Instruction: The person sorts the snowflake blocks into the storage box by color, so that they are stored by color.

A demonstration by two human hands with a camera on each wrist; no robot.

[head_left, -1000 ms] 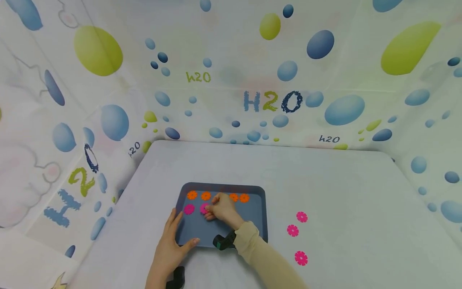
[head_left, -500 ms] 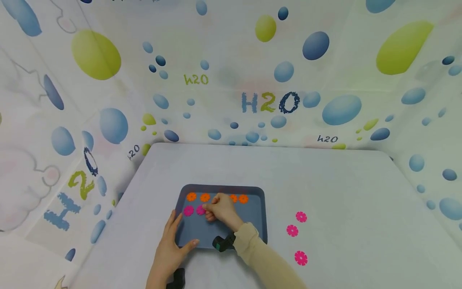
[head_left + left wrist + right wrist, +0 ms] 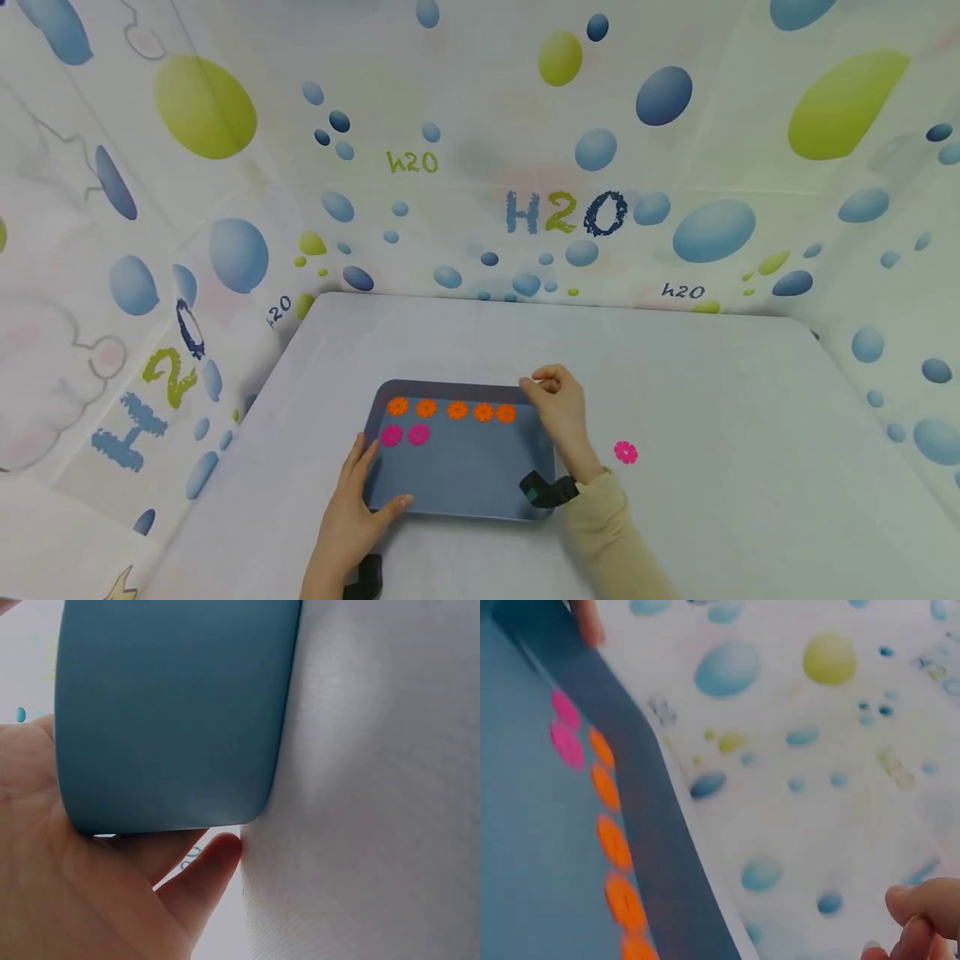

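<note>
A grey-blue tray (image 3: 480, 492) lies on the table. In it, several orange flower-shaped pieces (image 3: 457, 409) form a row along the far side, with two pink flower-shaped pieces (image 3: 418, 435) in front at the left. My left hand (image 3: 352, 500) rests against the tray's near left corner, fingers fairly straight along the side and thumb at the front edge; the left wrist view shows the palm (image 3: 45, 840) by the corner. Over the tray's right side is my right hand (image 3: 557, 408), fingers loosely bent. The right wrist view shows nothing between its fingertips (image 3: 907, 900).
To the right of the tray, a loose pink flower-shaped piece (image 3: 626, 452) lies on the white table (image 3: 750, 433). The right sleeve (image 3: 607, 517) covers the table area in front of that piece. A printed curtain (image 3: 465, 100) encloses the back and sides.
My right hand has left the second pink piece, which now lies beside the first, and moved right across the tray. Two loose pink pieces are now hidden behind the sleeve. The left hand stays put.
</note>
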